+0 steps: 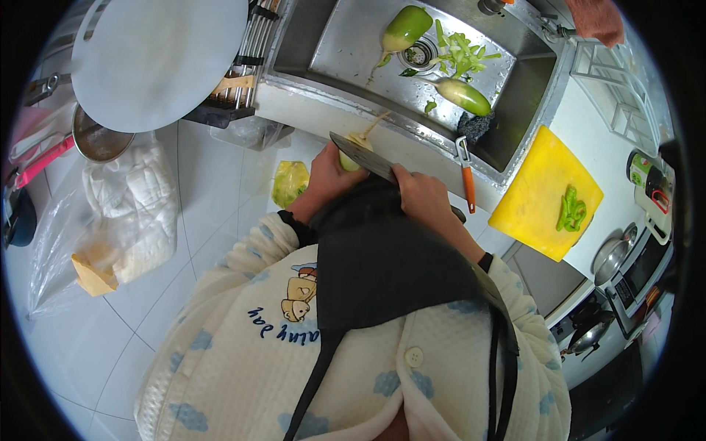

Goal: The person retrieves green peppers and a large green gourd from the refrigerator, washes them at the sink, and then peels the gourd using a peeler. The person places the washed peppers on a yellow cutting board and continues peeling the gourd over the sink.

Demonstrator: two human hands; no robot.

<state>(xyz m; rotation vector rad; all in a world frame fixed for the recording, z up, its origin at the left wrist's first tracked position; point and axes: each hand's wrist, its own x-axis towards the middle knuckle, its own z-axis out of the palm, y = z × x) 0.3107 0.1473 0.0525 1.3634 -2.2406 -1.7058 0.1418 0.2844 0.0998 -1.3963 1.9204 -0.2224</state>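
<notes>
My left hand [330, 179] grips a pale green radish [349, 162], whose thin root points toward the sink. In my right hand [422, 190] is a kitchen knife [367, 159], its broad blade lying across the radish near the root end. Two more green radishes lie in the steel sink, a thick one [408, 27] left of the drain and a slimmer one [463, 96] lower right. Green scraps [463, 55] are heaped beside the drain. A peeler with an orange handle [469, 187] rests at the sink's front edge, to the right of my right hand.
A yellow cutting board [529, 193] with cut green peppers [571, 209] sits on the right counter. A dark scouring pad [474, 127] is in the sink's front corner. At left are a round white board [160, 55], a knife rack [242, 66] and a metal pot [99, 135].
</notes>
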